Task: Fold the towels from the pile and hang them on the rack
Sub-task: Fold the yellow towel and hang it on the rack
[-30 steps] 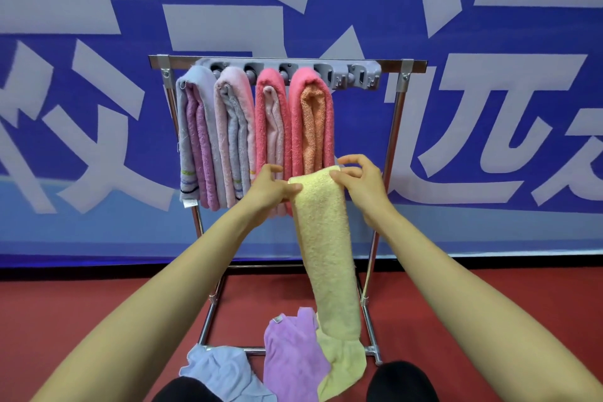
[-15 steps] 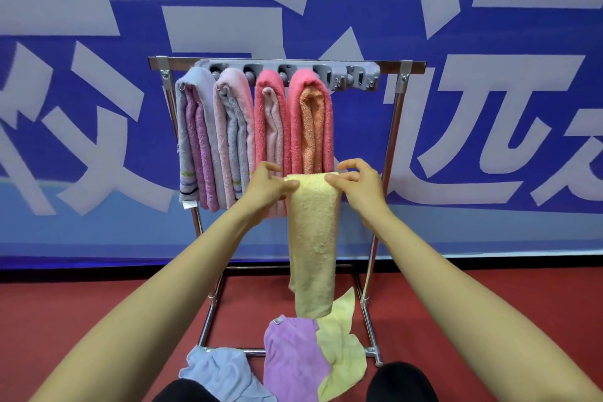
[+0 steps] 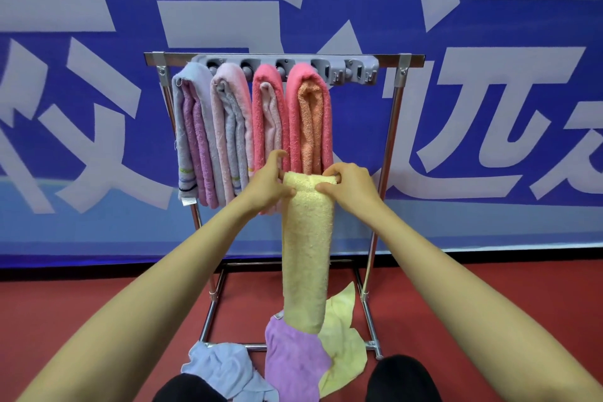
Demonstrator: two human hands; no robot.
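A long folded yellow towel (image 3: 306,248) hangs in front of the metal rack (image 3: 388,153). My left hand (image 3: 266,184) pinches its top left corner and my right hand (image 3: 349,188) pinches its top right corner, both just below the hung towels. Several folded towels, lilac (image 3: 191,134), pale pink (image 3: 230,130), coral (image 3: 269,127) and coral-orange (image 3: 310,121), hang from the grey hook bar (image 3: 352,67). On the floor lies the pile: a purple towel (image 3: 293,365), a light blue towel (image 3: 222,365) and another yellow towel (image 3: 342,346).
A blue banner with large white characters (image 3: 489,75) fills the wall behind the rack. The floor (image 3: 65,320) is red. My dark-clothed knees (image 3: 401,378) are at the bottom edge, beside the pile. The right end of the hook bar holds no towel.
The yellow towel's hanging tail has come up off the pile; it now hangs shorter and doubled. Both hands stayed near the same height, gripping the top edge closer together.
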